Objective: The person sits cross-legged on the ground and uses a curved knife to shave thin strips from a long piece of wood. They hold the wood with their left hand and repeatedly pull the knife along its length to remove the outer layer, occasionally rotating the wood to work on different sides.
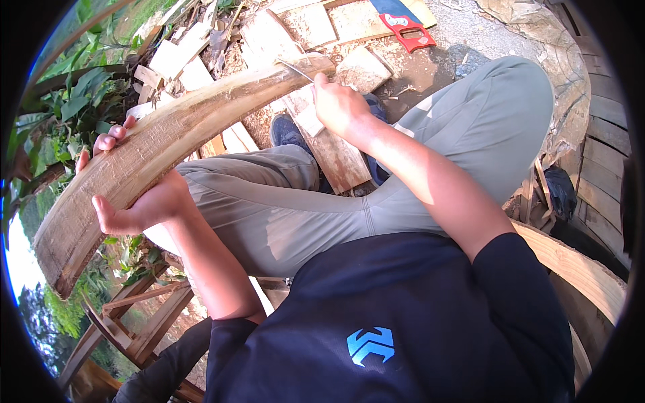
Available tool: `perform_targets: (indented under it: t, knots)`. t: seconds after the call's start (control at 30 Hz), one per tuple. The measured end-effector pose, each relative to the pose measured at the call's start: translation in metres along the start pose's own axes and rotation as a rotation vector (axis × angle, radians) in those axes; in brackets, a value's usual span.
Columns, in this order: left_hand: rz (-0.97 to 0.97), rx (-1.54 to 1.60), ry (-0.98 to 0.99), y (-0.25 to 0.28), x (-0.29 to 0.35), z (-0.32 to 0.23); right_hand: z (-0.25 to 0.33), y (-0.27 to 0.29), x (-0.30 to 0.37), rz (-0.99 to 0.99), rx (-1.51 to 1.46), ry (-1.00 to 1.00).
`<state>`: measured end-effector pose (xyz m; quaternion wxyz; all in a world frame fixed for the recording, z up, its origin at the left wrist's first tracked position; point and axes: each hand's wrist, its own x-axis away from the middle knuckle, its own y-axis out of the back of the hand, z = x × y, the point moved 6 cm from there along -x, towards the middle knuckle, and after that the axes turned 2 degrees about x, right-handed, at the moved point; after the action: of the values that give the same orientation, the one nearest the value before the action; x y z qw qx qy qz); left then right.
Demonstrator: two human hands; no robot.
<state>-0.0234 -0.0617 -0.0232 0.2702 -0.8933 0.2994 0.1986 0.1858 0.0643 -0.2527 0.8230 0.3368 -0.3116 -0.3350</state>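
A long curved piece of wood slants across the left side, its wide end low by the foliage and its narrow end up over the boards. My left hand grips it near the wide end from below, thumb on the near side and fingertips over the far edge. My right hand is closed around a tool with a thin metal blade, which lies against the wood near its narrow end. The tool's handle is hidden inside the fist, so its exact kind does not show.
A handsaw with a red handle lies on the ground beyond my knees. Boards and offcuts lie among wood shavings near my shoes. Green plants grow at the left; a curved timber is at my right side.
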Motion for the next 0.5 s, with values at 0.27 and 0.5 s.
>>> perform_targets:
  t: [0.27, 0.5]
  knots:
    - [-0.015, -0.02, -0.008, -0.008, 0.003, -0.002, 0.005, 0.006, 0.021, -0.013, -0.009, 0.015]
    - [-0.026, -0.015, -0.009, -0.003, -0.006, -0.002, 0.033, 0.024, 0.034, 0.001, -0.074, 0.076]
